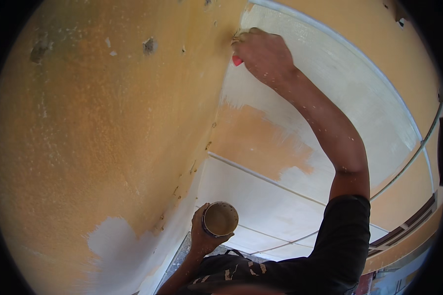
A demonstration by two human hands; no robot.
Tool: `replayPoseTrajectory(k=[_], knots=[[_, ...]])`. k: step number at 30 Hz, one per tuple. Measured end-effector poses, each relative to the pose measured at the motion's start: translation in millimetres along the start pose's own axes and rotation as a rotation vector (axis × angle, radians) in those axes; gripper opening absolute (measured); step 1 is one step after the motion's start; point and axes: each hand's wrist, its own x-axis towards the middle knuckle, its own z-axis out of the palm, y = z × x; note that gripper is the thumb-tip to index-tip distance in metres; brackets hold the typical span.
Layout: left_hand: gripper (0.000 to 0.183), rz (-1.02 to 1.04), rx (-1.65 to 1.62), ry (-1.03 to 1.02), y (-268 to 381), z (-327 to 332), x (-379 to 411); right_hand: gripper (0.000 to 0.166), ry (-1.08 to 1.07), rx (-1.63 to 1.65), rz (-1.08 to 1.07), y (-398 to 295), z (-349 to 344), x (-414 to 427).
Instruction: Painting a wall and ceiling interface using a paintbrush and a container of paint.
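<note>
In my left hand [206, 232], at the lower middle of the head view, is a round paint container [220, 219] with its open top facing up and pale, thin-looking contents inside. My right hand [262, 51] is raised to the upper middle, closed on a tool whose red end [237, 60] sticks out below the fingers; its bristles or blade cannot be seen. The fingers are at the inner corner, where the yellow-orange wall [107, 110] meets a panel with a whitish coat [332, 73]. Small pale specks dot the right forearm.
An uncoated orange patch [258, 140] lies below the right hand. Narrow ridges [265, 177] cross the coated surface. The left wall has holes [148, 46] and a whitish patch [114, 247] low down. A thin pipe or cable [409, 166] and dark window frames [406, 228] are at the right.
</note>
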Motion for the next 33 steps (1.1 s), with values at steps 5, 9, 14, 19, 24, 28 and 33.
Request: replayPoseTrajectory(k=[5,9,14,19,24,28,33], knots=[[0.117,0.008,0.045,-0.010,7,3,6,0.026,0.200,-0.125,0.164,46,0,11],[0.118,0.031,0.054,-0.011,5,0,6,0.023,0.060,-0.245,-0.029,40,22,6],[0.118,0.024,0.021,0.009,3,2,3,0.019,0.165,-0.139,0.010,46,0,6],[0.117,0.018,0.065,-0.020,11,2,7,0.018,0.130,-0.188,-0.072,43,24,2],[0.116,0.023,0.016,-0.008,-2,1,6,0.016,0.026,-0.047,-0.302,-15,47,-48],[0.117,0.027,0.004,-0.002,-1,-1,6,0.014,-0.039,0.411,-0.255,-18,36,-53],[0.116,0.015,0.005,-0.020,6,1,5,0.036,0.221,0.568,0.645,56,13,0]])
